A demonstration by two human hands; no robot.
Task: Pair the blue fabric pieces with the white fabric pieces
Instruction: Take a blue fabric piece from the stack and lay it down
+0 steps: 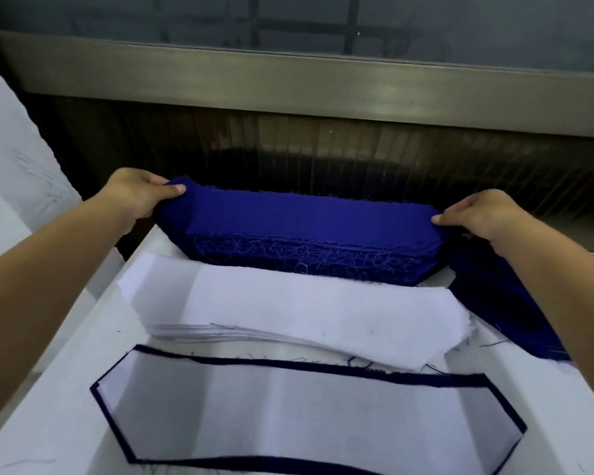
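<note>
Pinching blue piece (306, 214) ends, seemingly topmost: left hand (134, 197), right hand (477, 214).

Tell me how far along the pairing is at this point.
Early. Done: at least one pair lies nearest the camera, white on blue with a blue rim showing. In hand: the left hand and right hand pinch the ends of the top blue piece. Left: the thick blue stack under it and the white stack in front.
</note>
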